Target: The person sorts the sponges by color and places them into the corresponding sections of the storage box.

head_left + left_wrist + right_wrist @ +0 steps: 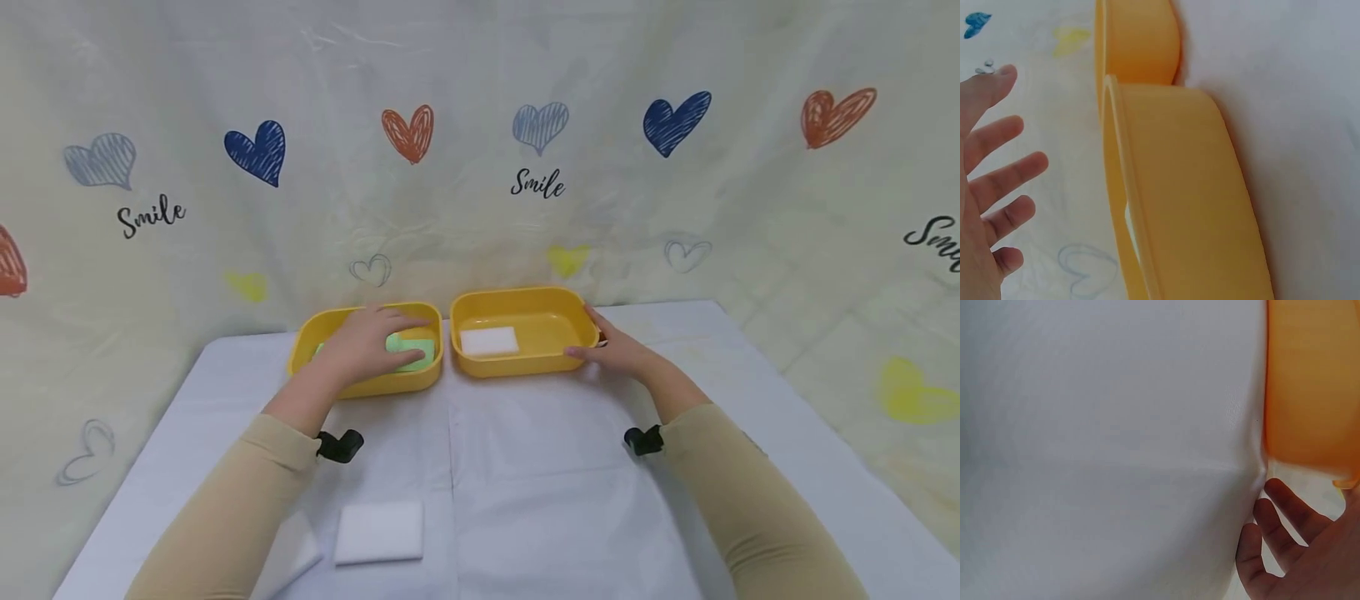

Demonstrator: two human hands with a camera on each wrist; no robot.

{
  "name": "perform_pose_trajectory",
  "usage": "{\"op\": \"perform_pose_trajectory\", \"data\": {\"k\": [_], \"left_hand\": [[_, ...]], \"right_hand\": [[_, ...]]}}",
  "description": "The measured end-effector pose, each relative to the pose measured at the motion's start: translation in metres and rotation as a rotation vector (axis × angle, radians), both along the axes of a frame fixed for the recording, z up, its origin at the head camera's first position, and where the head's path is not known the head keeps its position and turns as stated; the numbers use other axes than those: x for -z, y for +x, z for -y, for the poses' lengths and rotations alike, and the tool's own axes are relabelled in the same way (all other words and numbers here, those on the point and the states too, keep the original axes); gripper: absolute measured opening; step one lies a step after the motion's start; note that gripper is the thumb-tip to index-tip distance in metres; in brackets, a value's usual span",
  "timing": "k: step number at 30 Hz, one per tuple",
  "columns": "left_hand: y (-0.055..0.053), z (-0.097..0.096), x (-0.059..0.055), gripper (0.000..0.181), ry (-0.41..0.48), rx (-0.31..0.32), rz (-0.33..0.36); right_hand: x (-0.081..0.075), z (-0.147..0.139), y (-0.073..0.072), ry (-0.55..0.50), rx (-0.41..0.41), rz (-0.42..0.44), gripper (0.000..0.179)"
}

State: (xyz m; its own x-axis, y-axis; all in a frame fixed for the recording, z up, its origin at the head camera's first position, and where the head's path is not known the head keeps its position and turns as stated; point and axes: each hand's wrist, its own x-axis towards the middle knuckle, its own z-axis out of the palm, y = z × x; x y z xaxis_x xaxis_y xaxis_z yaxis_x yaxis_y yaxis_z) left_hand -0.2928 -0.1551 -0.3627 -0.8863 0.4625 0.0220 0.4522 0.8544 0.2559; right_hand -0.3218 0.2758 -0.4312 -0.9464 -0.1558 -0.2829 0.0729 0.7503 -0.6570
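Observation:
Two yellow plastic boxes stand side by side at the table's back. Over the left yellow box (pixel 390 384) is my left hand (pixel 367 346), fingers spread and holding nothing. Light green pieces (pixel 418 354) lie inside this box, partly hidden by the hand. In the left wrist view, the left hand (pixel 991 181) shows apart from the box wall (pixel 1179 181). My right hand (pixel 618 350) grips the right end of the right yellow box (pixel 517 367), thumb at its front corner. A white block (pixel 489 341) lies in that box's left part.
A white rectangular pad (pixel 379 532) lies on the white-covered table (pixel 540 517) near the front. Another white piece (pixel 288 554) is partly hidden by the left sleeve (pixel 225 508). Behind the boxes hangs a sheet (pixel 472 225) printed with hearts.

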Motion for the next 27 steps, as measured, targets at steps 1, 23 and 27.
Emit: {"op": "perform_pose_trajectory", "data": {"k": [1,23,27], "left_hand": [[0.004,0.005,-0.001,0.058,-0.004,-0.009,0.0],[0.097,0.117,0.021,0.056,-0.111,-0.096,-0.024],[0.105,0.124,0.027,0.057,-0.118,-0.09,0.008]], "right_hand": [[0.0,0.0,0.0,0.0,0.001,0.001,0.112],[0.0,0.003,0.0,0.022,0.018,0.018,0.113],[0.0,0.003,0.001,0.018,0.027,0.028,0.114]]}}
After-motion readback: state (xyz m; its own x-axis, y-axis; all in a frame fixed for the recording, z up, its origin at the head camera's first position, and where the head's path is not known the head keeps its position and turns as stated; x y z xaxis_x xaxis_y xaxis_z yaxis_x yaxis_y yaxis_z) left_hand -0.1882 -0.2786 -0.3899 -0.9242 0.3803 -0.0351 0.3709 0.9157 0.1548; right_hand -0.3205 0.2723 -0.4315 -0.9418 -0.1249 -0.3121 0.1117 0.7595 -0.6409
